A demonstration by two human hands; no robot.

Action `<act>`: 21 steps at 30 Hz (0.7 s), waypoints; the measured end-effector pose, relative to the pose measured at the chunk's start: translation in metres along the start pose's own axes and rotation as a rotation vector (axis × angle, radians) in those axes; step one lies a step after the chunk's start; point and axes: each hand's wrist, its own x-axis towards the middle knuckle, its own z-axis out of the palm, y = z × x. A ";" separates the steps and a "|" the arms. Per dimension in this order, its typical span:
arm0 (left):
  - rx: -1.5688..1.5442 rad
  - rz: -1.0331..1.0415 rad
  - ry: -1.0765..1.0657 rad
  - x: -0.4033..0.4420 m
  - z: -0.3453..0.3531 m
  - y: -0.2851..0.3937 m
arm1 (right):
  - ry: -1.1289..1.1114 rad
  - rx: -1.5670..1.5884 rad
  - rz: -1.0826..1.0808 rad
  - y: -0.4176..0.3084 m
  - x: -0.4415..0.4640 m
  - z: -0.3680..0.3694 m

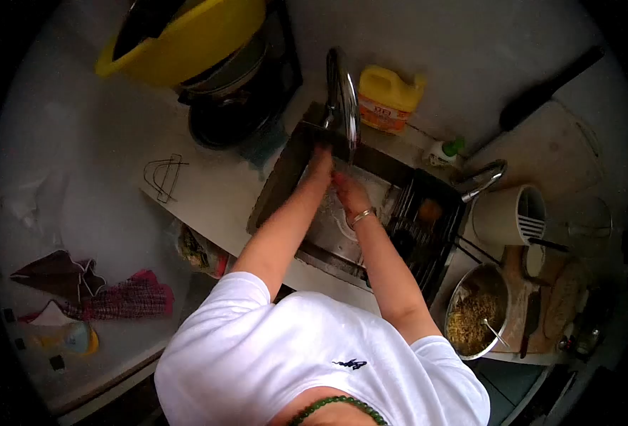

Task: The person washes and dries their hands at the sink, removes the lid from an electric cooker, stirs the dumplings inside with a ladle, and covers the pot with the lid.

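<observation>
Green beads (pixel 342 402) are worn above a white shirt (pixel 293 348); beyond, the left hand (pixel 320 163) and right hand (pixel 351 194) are held close together in the sink (pixel 275 192), beneath the tap (pixel 350 106), forearms extended. Neither grip's state can be told. Shredded food (pixel 474 317) is contained in a bowl (pixel 503 298) rightward.

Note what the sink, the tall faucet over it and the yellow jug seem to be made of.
Sink: probably stainless steel, satin finish; its grey floor has a dull metallic sheen.
Tall faucet: polished metal, perhaps chrome-plated, given the bright streaks along its curve.
Yellow jug: likely plastic, smooth and opaque, judging by its even colour and rounded moulded shape.
</observation>
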 end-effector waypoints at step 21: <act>-0.424 -0.268 -0.343 -0.006 -0.060 -0.105 | -0.016 0.513 -0.412 0.071 -0.048 0.039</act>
